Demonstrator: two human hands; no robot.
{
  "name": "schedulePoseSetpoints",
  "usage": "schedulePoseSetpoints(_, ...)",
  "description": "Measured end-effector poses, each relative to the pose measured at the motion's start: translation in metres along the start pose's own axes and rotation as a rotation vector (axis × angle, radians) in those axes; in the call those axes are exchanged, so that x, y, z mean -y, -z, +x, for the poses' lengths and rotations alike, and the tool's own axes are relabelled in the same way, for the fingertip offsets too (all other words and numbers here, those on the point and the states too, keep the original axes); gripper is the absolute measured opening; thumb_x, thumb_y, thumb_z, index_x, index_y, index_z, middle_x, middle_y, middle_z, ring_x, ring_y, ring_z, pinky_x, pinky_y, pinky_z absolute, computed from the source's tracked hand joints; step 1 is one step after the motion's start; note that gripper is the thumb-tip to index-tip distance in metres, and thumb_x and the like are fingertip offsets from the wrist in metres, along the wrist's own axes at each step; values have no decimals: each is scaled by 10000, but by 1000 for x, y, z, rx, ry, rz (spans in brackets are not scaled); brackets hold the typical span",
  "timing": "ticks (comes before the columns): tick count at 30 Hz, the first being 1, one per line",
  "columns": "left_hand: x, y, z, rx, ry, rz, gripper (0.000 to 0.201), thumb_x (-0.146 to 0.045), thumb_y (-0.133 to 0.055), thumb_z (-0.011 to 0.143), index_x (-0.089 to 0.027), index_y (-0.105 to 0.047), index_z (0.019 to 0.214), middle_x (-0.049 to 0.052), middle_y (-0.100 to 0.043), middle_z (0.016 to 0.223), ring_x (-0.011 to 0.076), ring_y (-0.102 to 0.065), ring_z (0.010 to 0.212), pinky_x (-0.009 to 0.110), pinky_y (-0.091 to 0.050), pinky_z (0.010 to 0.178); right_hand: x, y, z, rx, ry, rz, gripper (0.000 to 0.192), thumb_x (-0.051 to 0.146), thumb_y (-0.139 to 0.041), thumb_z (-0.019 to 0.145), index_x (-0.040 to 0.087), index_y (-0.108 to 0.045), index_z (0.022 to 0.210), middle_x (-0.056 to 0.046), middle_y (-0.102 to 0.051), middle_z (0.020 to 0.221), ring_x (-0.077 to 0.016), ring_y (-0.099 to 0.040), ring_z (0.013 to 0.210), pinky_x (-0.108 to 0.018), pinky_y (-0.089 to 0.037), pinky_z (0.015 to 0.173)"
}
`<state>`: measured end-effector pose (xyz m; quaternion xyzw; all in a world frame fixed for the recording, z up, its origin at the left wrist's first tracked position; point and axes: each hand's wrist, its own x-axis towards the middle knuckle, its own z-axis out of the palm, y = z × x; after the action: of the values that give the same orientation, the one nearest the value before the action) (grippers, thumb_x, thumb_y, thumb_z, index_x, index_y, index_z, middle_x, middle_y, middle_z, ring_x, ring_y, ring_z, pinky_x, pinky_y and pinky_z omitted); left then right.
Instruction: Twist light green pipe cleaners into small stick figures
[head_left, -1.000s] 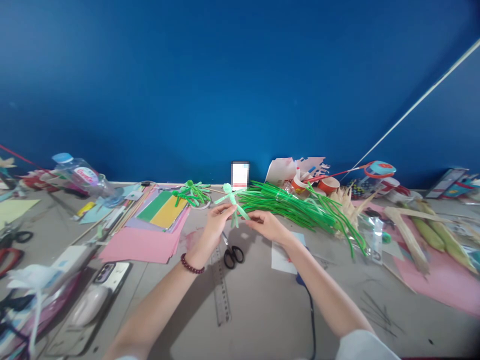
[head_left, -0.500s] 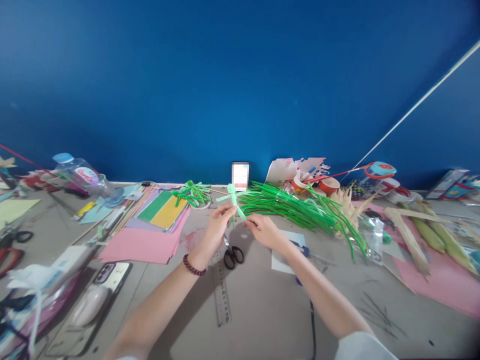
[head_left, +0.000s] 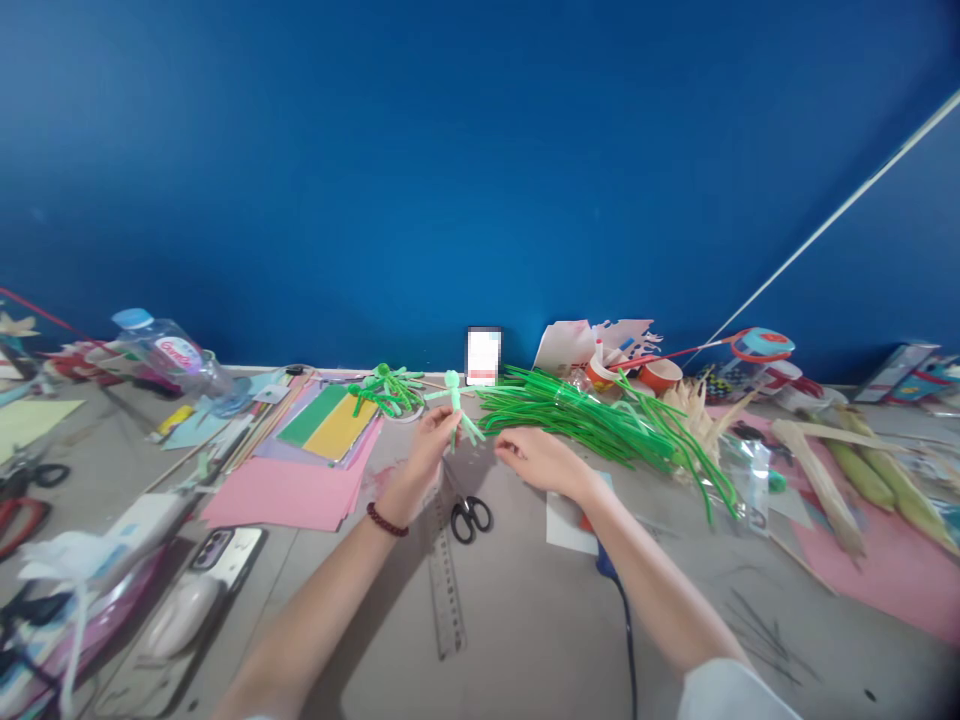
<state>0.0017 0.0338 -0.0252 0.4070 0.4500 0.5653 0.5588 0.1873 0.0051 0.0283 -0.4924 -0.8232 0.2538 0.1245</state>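
Note:
A small light green pipe-cleaner figure [head_left: 453, 390], with a round head and thin limbs, is pinched upright between the fingertips of my left hand [head_left: 429, 450]. To its right, my right hand [head_left: 541, 462] hovers with its fingers curled together, apart from the figure, and nothing shows in them. Black-handled scissors [head_left: 471, 520] lie on the table below my hands, beside a clear ruler [head_left: 448, 610]. Behind my right hand rests a bundle of green pipe cleaners [head_left: 577, 412]. Darker green bent pipe-cleaner pieces [head_left: 386, 388] sit to the left of the figure.
Pink paper [head_left: 285, 495] and coloured sheets [head_left: 330, 420] lie at left, near a phone [head_left: 225, 550] with a mouse [head_left: 184, 615] on it. A plastic bottle [head_left: 176, 350] leans behind. At right are paper cups [head_left: 660, 376], corn husks [head_left: 825, 490] and a dark cable [head_left: 628, 630].
My right hand has let go of the figure's leg and moved slightly away to the right. My left hand still holds the figure, shifted a little left, its legs now spread apart.

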Motion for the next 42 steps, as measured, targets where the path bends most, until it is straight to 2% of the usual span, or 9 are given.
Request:
schedulePoseSetpoints(4, 9, 7, 7, 114, 71, -30, 220, -355, -720, 661, -175, -606, 719, -4, -603, 577, 89, -478, 448, 219, -286, 446, -15, 6, 33, -45, -15, -107, 220, 217, -438, 881, 194, -656, 900, -44, -692, 885, -165, -611, 776, -227, -365, 622)
schedulePoseSetpoints(8, 16, 12, 12, 125, 107, -84, 236, -362, -715, 667, -176, -586, 737, 46, -682, 733, 94, -531, 491, 210, -299, 450, -38, 5, 81, -95, -78, -229, 248, 162, -439, 866, 185, -650, 993, -61, -688, 995, -180, -616, 875, -229, -401, 705)
schedulePoseSetpoints(12, 23, 16, 15, 135, 137, -113, 284, -357, -746, 637, -148, -597, 759, 39, -675, 701, 100, -561, 516, 205, -355, 486, -53, 0, 117, -103, -119, -277, 303, 153, -438, 869, 180, -629, 1102, -90, -649, 1136, -210, -598, 988, -248, -415, 764)
schedulePoseSetpoints(16, 28, 17, 16, 125, 134, -137, 292, -350, -757, 620, -144, -609, 766, 32, -678, 714, 90, -554, 508, 211, -385, 505, -54, -7, 133, -70, -139, -339, 239, 166, -509, 831, 176, -685, 992, -110, -667, 1080, -236, -609, 964, -270, -427, 755)
schedulePoseSetpoints(20, 29, 17, 16, 96, 125, -171, 282, -345, -757, 616, -155, -603, 755, 27, -682, 716, 89, -549, 498, 220, -408, 517, -49, -11, 135, -68, -127, -381, 220, 155, -476, 838, 164, -692, 882, -121, -680, 1000, -230, -616, 918, -275, -430, 737)
schedulePoseSetpoints(27, 29, 19, 16, 82, 133, -219, 283, -317, -763, 605, -146, -611, 771, 42, -685, 724, 105, -573, 527, 251, -458, 580, -44, -4, 132, -149, -68, -329, 246, 237, -406, 915, 147, -622, 993, -141, -675, 937, -215, -618, 874, -275, -415, 746)
schedulePoseSetpoints(33, 29, 21, 16, 93, 112, -230, 312, -319, -759, 600, -151, -609, 816, 58, -698, 793, 123, -602, 585, 277, -478, 640, -35, 21, 133, -269, 109, -138, 252, 271, -360, 941, 161, -568, 1030, -60, -660, 988, -140, -594, 884, -215, -420, 757)
schedulePoseSetpoints(37, 29, 19, 16, 83, 82, -177, 292, -325, -742, 600, -148, -622, 798, 30, -666, 715, 102, -563, 520, 239, -434, 540, -18, 43, 126, -450, 266, 229, 248, 286, -407, 910, 154, -598, 997, -62, -650, 945, -121, -584, 685, -234, -443, 657)
schedulePoseSetpoints(42, 27, 14, 16, 66, 70, -107, 200, -290, -695, 646, -159, -633, 783, -32, -565, 546, 81, -492, 449, 206, -356, 469, 16, 69, 92, -539, 415, 158, 200, 305, -497, 894, 197, -652, 958, -59, -650, 981, -146, -568, 791, -256, -433, 676)
